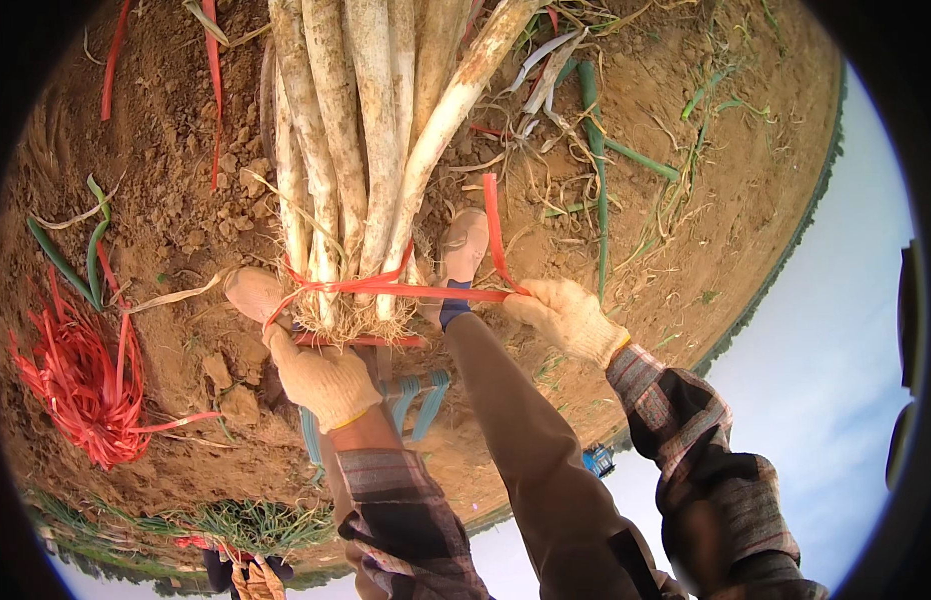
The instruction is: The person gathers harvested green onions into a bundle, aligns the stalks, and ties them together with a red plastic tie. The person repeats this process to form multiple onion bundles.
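Observation:
A bundle of long-stemmed onions, like Welsh onions or leeks (360,150), lies with its soil-stained white shafts pointing away from me and its roots towards me. Red plastic tape (450,293) loops around the shafts just above the roots. My right hand (567,315), in a cream knitted glove, grips this tape to the right of the bundle; the line is straight, and a loose end stands up past the fingers. At the root end, my left hand (327,382), gloved alike, is closed on the tape's other side, its fingertips partly hidden.
A tangled heap of red tape (90,382) lies on the soil at left. My feet (465,244) flank the bundle. Teal straps (420,405), perhaps a stool's, show below. Green leaf scraps (597,150) litter the right. Behind are piled green onions (255,521) and another person's gloved hands (257,577).

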Tool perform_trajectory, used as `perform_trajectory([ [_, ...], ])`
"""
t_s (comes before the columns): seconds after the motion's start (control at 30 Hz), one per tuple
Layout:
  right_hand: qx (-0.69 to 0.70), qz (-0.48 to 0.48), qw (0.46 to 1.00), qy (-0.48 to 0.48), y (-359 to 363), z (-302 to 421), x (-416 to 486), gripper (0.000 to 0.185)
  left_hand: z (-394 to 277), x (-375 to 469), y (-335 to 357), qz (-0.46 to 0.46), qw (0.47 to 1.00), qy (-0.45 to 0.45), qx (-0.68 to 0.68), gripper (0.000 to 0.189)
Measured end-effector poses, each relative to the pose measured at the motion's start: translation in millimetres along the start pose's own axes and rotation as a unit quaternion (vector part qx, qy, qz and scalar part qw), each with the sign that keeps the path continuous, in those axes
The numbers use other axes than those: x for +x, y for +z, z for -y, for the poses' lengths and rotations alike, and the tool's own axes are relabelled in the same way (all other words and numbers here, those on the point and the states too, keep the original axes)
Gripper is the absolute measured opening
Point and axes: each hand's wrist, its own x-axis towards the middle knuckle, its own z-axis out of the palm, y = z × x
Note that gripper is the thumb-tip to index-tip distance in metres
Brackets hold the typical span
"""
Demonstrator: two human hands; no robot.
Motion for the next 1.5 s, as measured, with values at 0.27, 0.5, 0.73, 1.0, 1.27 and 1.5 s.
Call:
perform_trajectory([
  [0.27,-0.048,-0.006,0.998,-0.043,-17,-10,11,0.035,-10,-15,40,-0.133,0.781,-0.395,-0.464,0.055],
  [0.5,-0.127,-0.042,0.984,-0.119,-28,-2,14,0.032,-6,-13,-4,-0.083,0.890,-0.128,-0.431,0.038],
  [0.73,-0.074,-0.034,0.990,-0.112,-29,-6,14,0.032,-58,47,-41,0.293,0.822,0.002,-0.489,0.032],
  [1.0,-0.092,-0.040,0.995,-0.019,-5,-11,3,0.034,-74,44,-42,0.303,0.813,-0.116,-0.483,0.024],
  [1.27,-0.281,-0.129,0.951,0.017,-33,26,-32,0.037,-78,48,-25,0.246,0.828,-0.126,-0.488,0.029],
  [1.5,-0.364,-0.072,0.923,0.106,-30,46,-25,0.042,-91,37,-33,0.193,0.829,-0.179,-0.493,0.035],
])
